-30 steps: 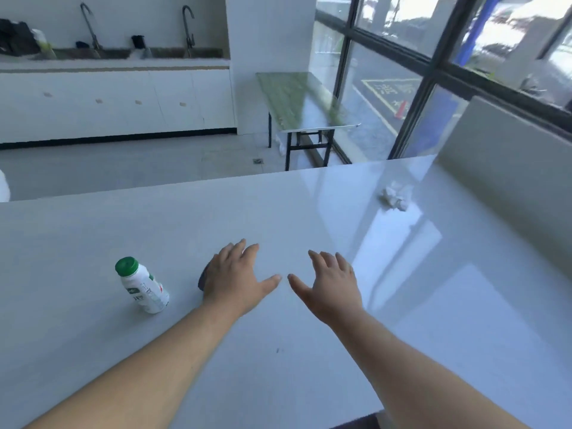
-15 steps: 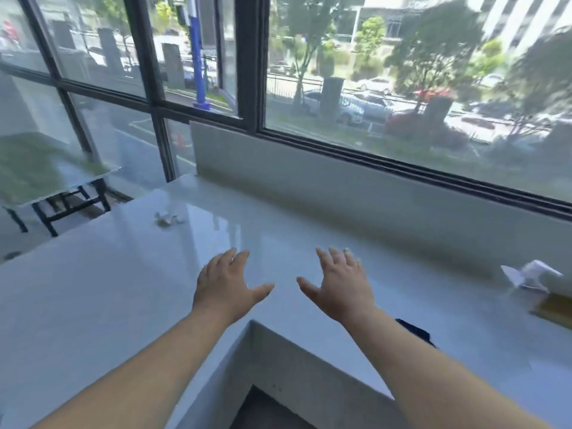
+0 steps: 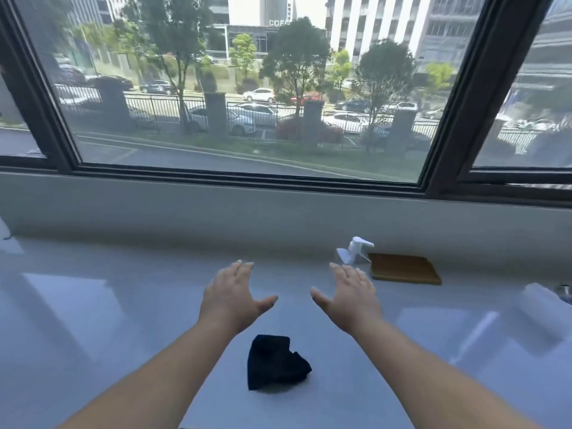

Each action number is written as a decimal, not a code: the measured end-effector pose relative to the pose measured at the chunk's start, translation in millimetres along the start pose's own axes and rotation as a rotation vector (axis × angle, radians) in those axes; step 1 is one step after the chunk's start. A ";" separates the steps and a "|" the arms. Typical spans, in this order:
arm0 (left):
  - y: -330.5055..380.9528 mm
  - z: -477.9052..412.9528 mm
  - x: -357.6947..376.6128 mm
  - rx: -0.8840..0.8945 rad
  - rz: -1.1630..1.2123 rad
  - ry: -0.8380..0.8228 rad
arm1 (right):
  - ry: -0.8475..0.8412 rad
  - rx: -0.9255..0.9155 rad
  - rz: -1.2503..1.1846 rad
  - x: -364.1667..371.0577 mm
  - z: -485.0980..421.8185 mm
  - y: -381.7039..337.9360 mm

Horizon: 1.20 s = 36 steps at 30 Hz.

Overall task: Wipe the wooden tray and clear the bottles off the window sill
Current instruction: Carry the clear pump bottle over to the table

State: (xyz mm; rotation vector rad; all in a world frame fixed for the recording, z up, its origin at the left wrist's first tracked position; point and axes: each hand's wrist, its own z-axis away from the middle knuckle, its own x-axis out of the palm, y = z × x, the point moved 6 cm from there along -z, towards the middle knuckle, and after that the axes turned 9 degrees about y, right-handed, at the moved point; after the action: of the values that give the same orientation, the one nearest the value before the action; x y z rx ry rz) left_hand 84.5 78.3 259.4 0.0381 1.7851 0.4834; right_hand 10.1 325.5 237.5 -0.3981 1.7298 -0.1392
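A flat brown wooden tray point(image 3: 405, 269) lies on the white sill point(image 3: 93, 289) at the right, close to the wall under the window. Just left of it a white pump bottle point(image 3: 356, 249) lies on its side. A crumpled dark cloth point(image 3: 275, 362) rests on the sill between my forearms. My left hand point(image 3: 235, 297) and my right hand point(image 3: 348, 295) hover above the sill beyond the cloth, palms down, fingers spread, holding nothing. My right hand is a short way left of the tray.
A blurred pale roll-like object point(image 3: 540, 305) and a dark item point(image 3: 565, 292) sit at the far right edge. A large black-framed window point(image 3: 247, 88) rises behind the low grey wall point(image 3: 216, 209).
The view has swung right from the counter with a green-capped bottle to face the window. The tray, pump bottle and dark cloth have come into view. Both hands stay open and empty.
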 end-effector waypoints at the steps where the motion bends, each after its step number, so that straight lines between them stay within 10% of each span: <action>1: 17.9 -9.8 7.5 0.012 0.007 -0.001 | 0.008 0.013 0.004 -4.0 -9.1 17.5; 11: 153.1 -85.6 108.7 0.120 0.054 -0.105 | -0.011 0.162 0.011 8.7 -75.2 143.1; 36: 200.7 -229.3 271.1 0.052 0.041 -0.261 | -0.214 0.395 -0.131 161.5 -175.6 244.9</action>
State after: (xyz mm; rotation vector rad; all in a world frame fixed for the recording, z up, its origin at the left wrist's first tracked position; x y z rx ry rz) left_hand -249.7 267.2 121.4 0.1671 1.5430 0.4406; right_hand -229.8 476.8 46.7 -0.2237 1.4241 -0.5065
